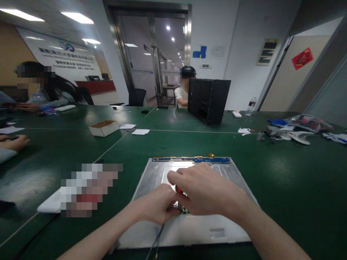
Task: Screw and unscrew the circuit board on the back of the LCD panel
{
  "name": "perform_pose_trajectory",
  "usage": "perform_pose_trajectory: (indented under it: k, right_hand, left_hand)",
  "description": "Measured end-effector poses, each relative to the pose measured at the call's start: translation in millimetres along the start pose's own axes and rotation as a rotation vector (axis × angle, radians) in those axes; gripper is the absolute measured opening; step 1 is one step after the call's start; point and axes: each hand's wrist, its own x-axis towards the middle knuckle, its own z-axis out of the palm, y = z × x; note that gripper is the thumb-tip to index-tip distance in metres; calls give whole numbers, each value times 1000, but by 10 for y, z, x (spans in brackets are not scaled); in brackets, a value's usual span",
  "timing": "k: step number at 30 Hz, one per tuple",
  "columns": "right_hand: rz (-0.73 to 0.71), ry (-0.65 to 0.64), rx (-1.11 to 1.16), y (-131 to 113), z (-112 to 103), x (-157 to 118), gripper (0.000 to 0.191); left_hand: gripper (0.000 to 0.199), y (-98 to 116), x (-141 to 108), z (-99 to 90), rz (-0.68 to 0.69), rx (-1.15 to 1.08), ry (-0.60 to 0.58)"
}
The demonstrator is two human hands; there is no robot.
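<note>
A flat silver metal panel (189, 229), like the back of a display screen, lies on the table before me. A long blue circuit board (189, 160) runs along its far edge. Above the panel's middle, my right hand (202, 187) is closed from above round a red-handled tool (178, 189), mostly hidden by the fingers. My left hand (161, 204) is pinched low beside it, at a small green circuit board (184, 210); what its fingers hold is hidden. Dark thin cables (157, 238) run from under my left hand toward the near edge.
An open cardboard box (104, 128) and white papers (140, 131) lie farther off. A black computer case (208, 101) stands opposite, near a seated person. Bags and scraps (291, 131) lie right, by a water bottle (251, 106). A white, partly blurred-out object (51, 203) lies left; people sit beyond.
</note>
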Motion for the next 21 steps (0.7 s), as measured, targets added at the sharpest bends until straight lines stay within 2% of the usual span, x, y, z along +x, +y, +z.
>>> perform_pose_trajectory:
  k: [9, 21]
  right_hand:
    - [35, -51, -19, -18, 4, 14, 12]
    - [59, -1, -36, -6, 32, 10, 12]
  left_hand:
    - [8, -25, -16, 24, 8, -4, 19]
    - [6, -63, -31, 1, -1, -21, 47]
